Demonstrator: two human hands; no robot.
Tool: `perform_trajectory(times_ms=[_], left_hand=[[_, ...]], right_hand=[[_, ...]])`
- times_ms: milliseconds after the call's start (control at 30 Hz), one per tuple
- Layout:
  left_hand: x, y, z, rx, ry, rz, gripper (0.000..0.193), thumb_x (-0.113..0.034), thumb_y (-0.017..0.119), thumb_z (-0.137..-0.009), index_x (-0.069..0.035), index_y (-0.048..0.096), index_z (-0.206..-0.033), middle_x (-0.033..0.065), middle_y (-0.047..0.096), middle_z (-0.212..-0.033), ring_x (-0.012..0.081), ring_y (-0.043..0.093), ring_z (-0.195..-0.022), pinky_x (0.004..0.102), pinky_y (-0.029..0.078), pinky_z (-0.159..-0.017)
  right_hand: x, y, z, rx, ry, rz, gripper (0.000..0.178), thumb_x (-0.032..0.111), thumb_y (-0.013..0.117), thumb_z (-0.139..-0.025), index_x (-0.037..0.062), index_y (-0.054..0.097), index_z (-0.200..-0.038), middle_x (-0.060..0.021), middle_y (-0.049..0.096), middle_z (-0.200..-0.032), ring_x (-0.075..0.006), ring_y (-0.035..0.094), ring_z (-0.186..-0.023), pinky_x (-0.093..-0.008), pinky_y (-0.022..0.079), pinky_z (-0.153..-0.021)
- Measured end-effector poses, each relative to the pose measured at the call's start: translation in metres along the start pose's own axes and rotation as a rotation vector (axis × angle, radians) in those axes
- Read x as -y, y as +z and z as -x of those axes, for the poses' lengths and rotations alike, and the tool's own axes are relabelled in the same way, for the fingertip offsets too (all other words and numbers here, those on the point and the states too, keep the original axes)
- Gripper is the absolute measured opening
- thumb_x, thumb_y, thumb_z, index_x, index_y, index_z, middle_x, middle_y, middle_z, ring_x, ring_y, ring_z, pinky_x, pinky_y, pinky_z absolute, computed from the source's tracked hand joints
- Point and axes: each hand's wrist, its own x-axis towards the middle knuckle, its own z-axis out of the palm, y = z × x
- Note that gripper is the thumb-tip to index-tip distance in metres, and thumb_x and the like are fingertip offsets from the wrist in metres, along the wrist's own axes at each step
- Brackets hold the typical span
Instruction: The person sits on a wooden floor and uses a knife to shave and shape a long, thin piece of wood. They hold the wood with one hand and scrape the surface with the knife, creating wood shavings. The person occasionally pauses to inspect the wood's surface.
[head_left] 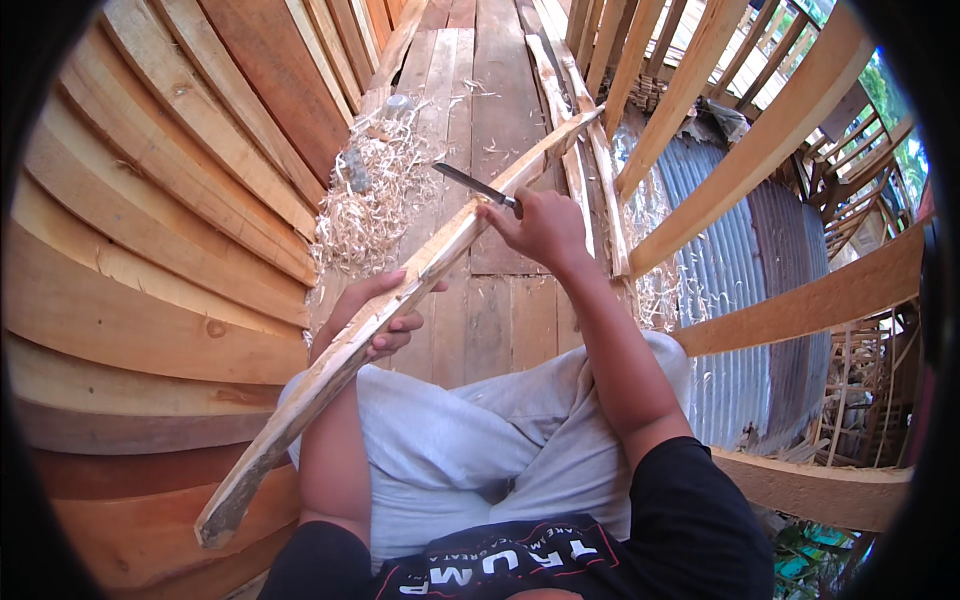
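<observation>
A long, rough wooden stick [436, 250] slants across my lap, from the lower left up to the far right. My left hand [372, 312] is wrapped round it near the middle, with fingers showing on both sides. In my right hand [540, 226] is a knife [474, 187], its handle hidden in the fist. The dark blade points to the far left and lies over the stick's upper part. Pale, freshly cut wood shows along the stick's upper face, and bark-like dark patches remain at its near end.
Wood shavings [370, 195] are heaped on the plank floor [495, 320], beside the board wall [150, 340] on the left. Long thin wooden strips [598, 165] lie at the far right. Slatted rails [800, 290] run along the right, with corrugated metal sheets [725, 270] beyond them.
</observation>
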Motion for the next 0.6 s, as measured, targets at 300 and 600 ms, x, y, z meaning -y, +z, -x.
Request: perform_trajectory(times_ms=[300,600], left_hand=[[0.005,0.003,-0.007,0.029,0.054,-0.004,0.059,-0.035,0.043,-0.102,0.011,0.033,-0.137,0.0053,0.047,-0.061,0.0104,0.049,-0.038,0.0183,0.041,-0.03],[0.001,-0.001,-0.006,-0.01,0.007,-0.031,0.056,-0.04,0.043,-0.101,0.001,0.039,-0.138,0.0038,0.047,-0.061,0.0112,0.05,-0.037,0.0212,0.042,-0.032]], right_hand=[[-0.018,0.041,-0.002,0.098,0.301,-0.533,0.071,0.067,0.053,-0.09,0.0054,0.052,-0.054,-0.0064,0.047,-0.046,-0.0202,0.049,-0.041,-0.038,0.038,-0.045],[-0.005,0.012,-0.008,0.613,0.775,-1.252,0.065,0.066,0.05,-0.092,0.0196,0.025,-0.055,0.0071,0.02,-0.048,-0.0087,0.014,-0.037,-0.029,0.01,-0.039]])
